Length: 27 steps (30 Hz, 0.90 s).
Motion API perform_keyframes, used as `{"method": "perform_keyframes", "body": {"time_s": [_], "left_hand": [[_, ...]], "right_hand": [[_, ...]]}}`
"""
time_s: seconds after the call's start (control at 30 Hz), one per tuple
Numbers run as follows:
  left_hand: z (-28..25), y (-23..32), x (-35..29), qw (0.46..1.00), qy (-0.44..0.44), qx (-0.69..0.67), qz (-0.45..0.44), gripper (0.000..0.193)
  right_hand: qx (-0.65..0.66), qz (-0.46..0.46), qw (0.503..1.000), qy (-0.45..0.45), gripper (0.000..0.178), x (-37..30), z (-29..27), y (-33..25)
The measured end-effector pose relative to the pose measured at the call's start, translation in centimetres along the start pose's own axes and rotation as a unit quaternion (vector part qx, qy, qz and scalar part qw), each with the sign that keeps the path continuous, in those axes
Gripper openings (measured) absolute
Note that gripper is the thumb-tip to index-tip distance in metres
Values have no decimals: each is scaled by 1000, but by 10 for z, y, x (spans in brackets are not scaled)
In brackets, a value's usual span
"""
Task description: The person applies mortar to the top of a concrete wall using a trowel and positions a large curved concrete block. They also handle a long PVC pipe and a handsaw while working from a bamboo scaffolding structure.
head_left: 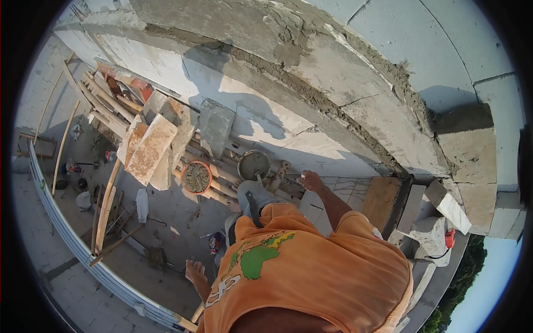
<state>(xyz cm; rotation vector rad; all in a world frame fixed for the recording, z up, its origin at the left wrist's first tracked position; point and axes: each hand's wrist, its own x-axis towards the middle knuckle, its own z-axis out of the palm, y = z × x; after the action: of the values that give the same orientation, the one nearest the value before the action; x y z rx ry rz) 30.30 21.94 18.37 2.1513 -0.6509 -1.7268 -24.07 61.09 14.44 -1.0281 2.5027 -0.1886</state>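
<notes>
My left hand (196, 272) hangs low beside my orange shirt, its fingers loosely apart with nothing seen in them. My right hand (312, 182) reaches out over the planks by the wall, its fingers curled. A small pale spot shows at its fingers, too small to name. Nearest to it is a round bucket of wet grey mortar (254, 164), with a light handle end sticking out at its near side. Left of that stands an orange-rimmed tub of thicker mortar (196, 178).
Flat slabs (151, 149) are piled on the bamboo scaffold, and a grey slab (216, 126) leans against the block wall (355, 83). Bamboo poles (105, 213) stand at the left above a lower floor with scattered items. A red tape measure (449, 237) lies on blocks at the right.
</notes>
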Motion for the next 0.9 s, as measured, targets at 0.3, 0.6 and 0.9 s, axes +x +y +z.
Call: {"method": "perform_keyframes", "body": {"time_s": [0.3,0.6,0.9], "left_hand": [[40,44,20,991,-56,121,-14,47],[169,101,-44,979,-40,170,102,34],[241,-11,1,955,-121,253,98,39]], "right_hand": [[229,204,952,22,42,-7,-26,-9],[252,214,943,-24,38,3,2,-12],[202,154,944,-209,39,70,131,18]]}}
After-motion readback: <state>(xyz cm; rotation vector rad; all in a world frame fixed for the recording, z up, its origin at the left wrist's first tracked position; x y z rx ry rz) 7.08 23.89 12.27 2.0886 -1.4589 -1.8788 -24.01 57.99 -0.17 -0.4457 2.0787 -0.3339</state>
